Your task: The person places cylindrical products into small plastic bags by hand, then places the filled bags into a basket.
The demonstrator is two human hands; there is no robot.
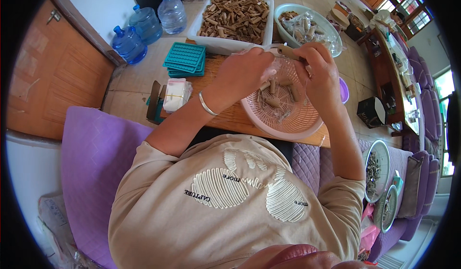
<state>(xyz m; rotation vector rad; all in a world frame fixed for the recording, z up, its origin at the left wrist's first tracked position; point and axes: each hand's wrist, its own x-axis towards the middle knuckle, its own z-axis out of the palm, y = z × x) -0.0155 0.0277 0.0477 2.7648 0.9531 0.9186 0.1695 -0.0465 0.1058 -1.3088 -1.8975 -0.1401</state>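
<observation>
My left hand (249,72), a silver bangle on its wrist, has its fingers closed on what looks like a clear plastic bag (274,49); its outline is hard to make out. Just right of it, my right hand (321,70) pinches a short brown woody piece (289,53) close to the bag's edge. Both hands are above a pink plastic basket (282,131). Several similar brown pieces (272,101) and some clear plastic scraps lie inside that basket. The right fingertips are partly hidden behind the hand.
A white bin (230,43) heaped with brown pieces stands beyond my hands. Beside it is a pale green basin (333,46) with bagged pieces. Teal trays (185,57) and a banded stack of white packets (175,95) lie left on the wooden table (225,118). Water jugs (144,25) stand farther left.
</observation>
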